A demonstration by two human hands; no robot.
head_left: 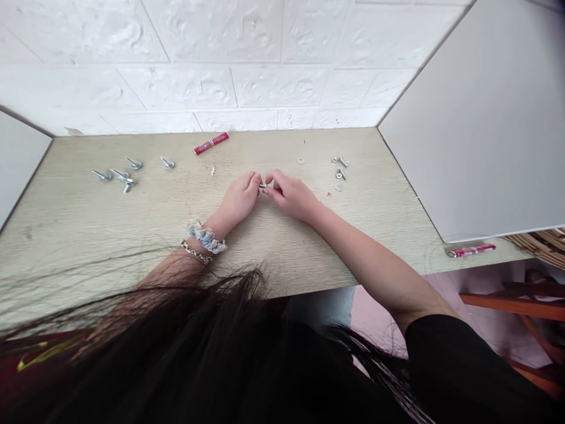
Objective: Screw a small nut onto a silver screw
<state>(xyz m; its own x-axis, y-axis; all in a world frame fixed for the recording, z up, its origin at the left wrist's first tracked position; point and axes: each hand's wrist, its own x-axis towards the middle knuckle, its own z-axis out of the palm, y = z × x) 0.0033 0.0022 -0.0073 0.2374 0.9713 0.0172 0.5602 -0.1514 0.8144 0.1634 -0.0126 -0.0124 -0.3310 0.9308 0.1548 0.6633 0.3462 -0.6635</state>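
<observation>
A small silver bolt [262,186] lies between my two hands, above the middle of the table. My left hand [242,197] is closed with its fingertips around one end of it. At the other end, my right hand [289,193] pinches with thumb and index finger; whether a nut or washer sits there is too small to tell. Right of my hands are several loose pieces: a flat washer [301,161], a bolt [343,162], another bolt [344,174] and a split ring [338,188]. On the left, several bolts with washers or nuts on them [102,175] stand or lean in a loose group.
A red tube [210,143] lies near the white brick wall [194,88]. Another red tube [471,251] rests at the right front edge, beside a grey-white panel [481,129] and a wicker basket [542,242]. Crumbs and a small scrap [212,171] are scattered on the tabletop [282,253].
</observation>
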